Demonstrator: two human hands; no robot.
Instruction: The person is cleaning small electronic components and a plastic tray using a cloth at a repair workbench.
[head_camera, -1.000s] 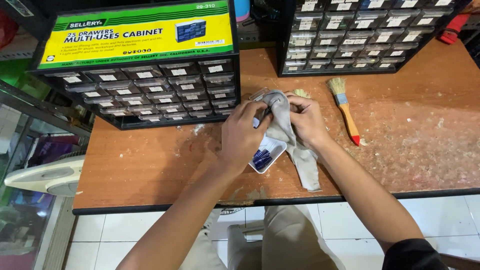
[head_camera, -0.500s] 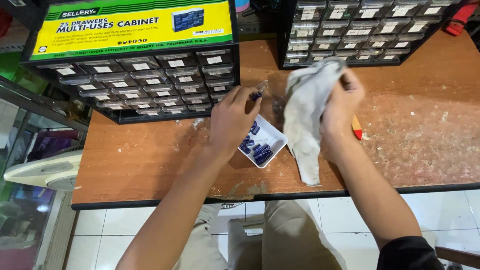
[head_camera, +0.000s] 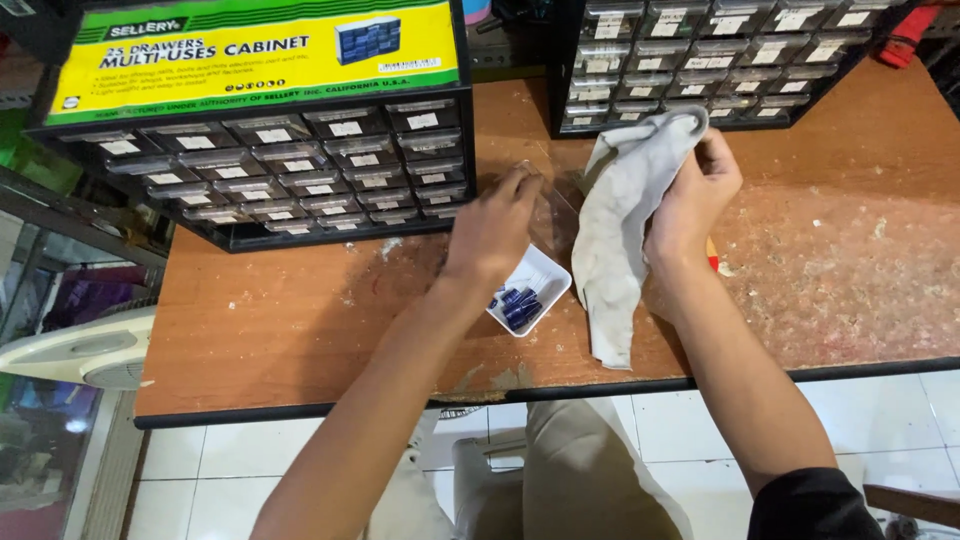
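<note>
Nearest, a small white tray (head_camera: 543, 280) of blue parts lies just below the left hand (head_camera: 495, 225), whose fingertips pinch a clear drawer (hard to make out). Beside it, the right hand (head_camera: 695, 190) grips a hanging grey rag (head_camera: 620, 230).

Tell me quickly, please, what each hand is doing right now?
Left hand: closed on a clear plastic drawer, beside the white tray.
Right hand: closed on a grey rag.

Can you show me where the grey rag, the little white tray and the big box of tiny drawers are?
grey rag (head_camera: 622, 215): head view, middle of the hanging cloth.
little white tray (head_camera: 548, 276): head view, bare white inside.
drawer cabinet (head_camera: 290, 165): head view, front drawer rows.
</note>
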